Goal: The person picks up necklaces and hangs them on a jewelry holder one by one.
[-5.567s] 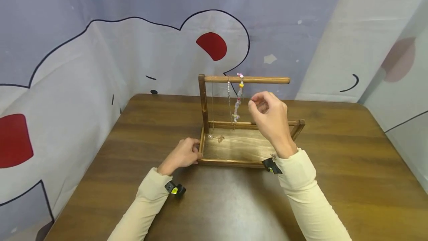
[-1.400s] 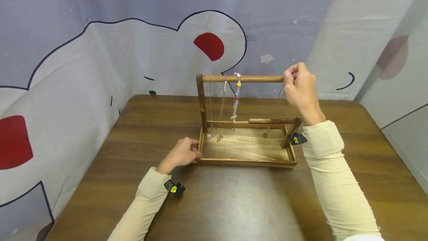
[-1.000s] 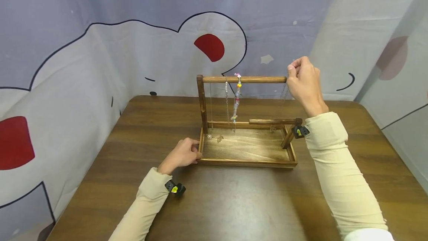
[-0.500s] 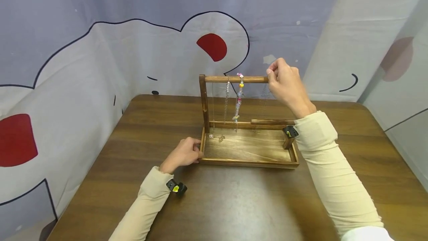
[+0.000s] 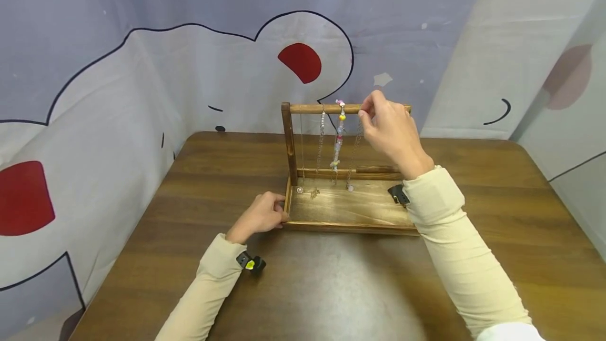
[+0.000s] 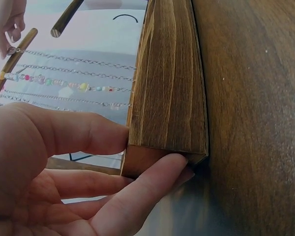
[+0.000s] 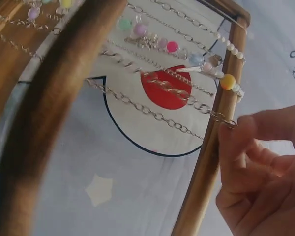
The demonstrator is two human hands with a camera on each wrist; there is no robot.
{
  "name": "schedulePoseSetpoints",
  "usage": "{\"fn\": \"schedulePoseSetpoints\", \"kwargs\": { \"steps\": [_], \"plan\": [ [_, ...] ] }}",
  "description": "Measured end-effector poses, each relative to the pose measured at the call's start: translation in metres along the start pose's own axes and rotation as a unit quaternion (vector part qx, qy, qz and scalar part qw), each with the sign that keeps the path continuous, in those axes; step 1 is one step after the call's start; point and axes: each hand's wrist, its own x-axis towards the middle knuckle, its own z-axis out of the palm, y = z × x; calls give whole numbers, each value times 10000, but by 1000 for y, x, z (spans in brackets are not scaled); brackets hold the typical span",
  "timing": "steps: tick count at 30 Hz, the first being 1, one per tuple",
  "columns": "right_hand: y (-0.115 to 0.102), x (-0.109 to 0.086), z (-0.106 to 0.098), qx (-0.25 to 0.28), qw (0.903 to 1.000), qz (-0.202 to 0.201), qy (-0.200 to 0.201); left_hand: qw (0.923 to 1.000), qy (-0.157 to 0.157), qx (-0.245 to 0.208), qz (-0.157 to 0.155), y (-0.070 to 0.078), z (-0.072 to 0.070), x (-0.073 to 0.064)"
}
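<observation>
A wooden jewelry stand with a tray base stands on the table. My left hand grips its front left corner; in the left wrist view thumb and fingers lie about the base's end. My right hand pinches a silver chain necklace at the upper bar; its round pendant hangs down over the tray. In the right wrist view thumb and forefinger hold the chain against the bar. Left of it hang a colorful beaded strand, a pearl-and-chain necklace and a thin chain.
A lower bar juts from the stand's right side, its post partly hidden by my right wrist. A gold pendant hangs at the tray's left. Behind the brown table hangs a printed curtain.
My right hand has moved from the upper bar's right end leftward along it, bringing the chain necklace close to the beaded strand. The left hand keeps its grip on the corner.
</observation>
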Motion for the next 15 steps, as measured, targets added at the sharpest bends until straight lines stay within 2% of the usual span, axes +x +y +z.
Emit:
{"fn": "schedulePoseSetpoints", "kwargs": {
  "steps": [4, 7, 10, 12, 15],
  "plan": [
    [3, -12, 6, 448, 9989, 88, 135, 10000, -6, 29, 8, 0, 0, 0],
    [3, -24, 14, 873, 9952, 129, 416, 10000, -12, 37, 20, 0, 0, 1],
    [1, -38, 28, 1347, 9898, -4, 466, 10000, -22, 33, -12, -1, 0, 1],
    [-1, -47, 40, 1675, 9857, -156, 89, 10000, -24, 29, -25, -1, 0, 1],
    [-1, -58, 62, 1971, 9742, -200, -1082, 10000, -63, 44, -6, -2, 0, 1]
  ]
}}
